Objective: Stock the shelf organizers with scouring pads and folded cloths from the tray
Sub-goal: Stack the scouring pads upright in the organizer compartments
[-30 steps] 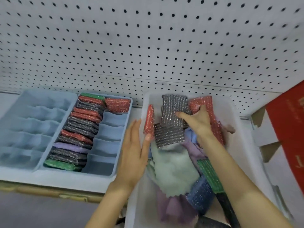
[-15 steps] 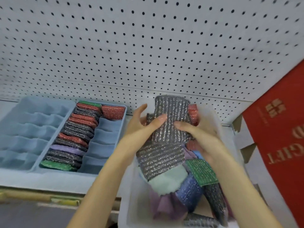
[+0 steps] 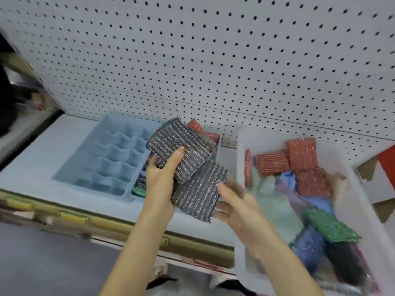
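Head view, looking down at a pale shelf [image 3: 42,159] backed by white pegboard [image 3: 213,60]. The left hand [image 3: 162,180] grips two grey scouring pads above the shelf, between the organizers and the tray. Both pads are flat rectangles of dark knit with rows of silver glitter thread. The upper grey pad [image 3: 181,144] lies tilted under the thumb and overlaps the lower grey pad [image 3: 201,193]. The right hand [image 3: 241,212] is blurred, its fingers straight and spread, holding nothing. Its fingertips are just beside the lower pad's right edge; contact cannot be judged.

A light blue organizer [image 3: 111,154] with rows of small compartments sits on the left. A second organizer [image 3: 217,138] beside it is mostly hidden by the pads, with a red pad [image 3: 195,126] showing at its back.

On the right, the translucent white tray [image 3: 241,146] holds red glitter pads [image 3: 301,153], a green pad [image 3: 329,225], a blue pad [image 3: 307,242] and a mint cloth [image 3: 275,201]. Yellow tags [image 3: 72,218] on the shelf's front rail are too blurred to read.
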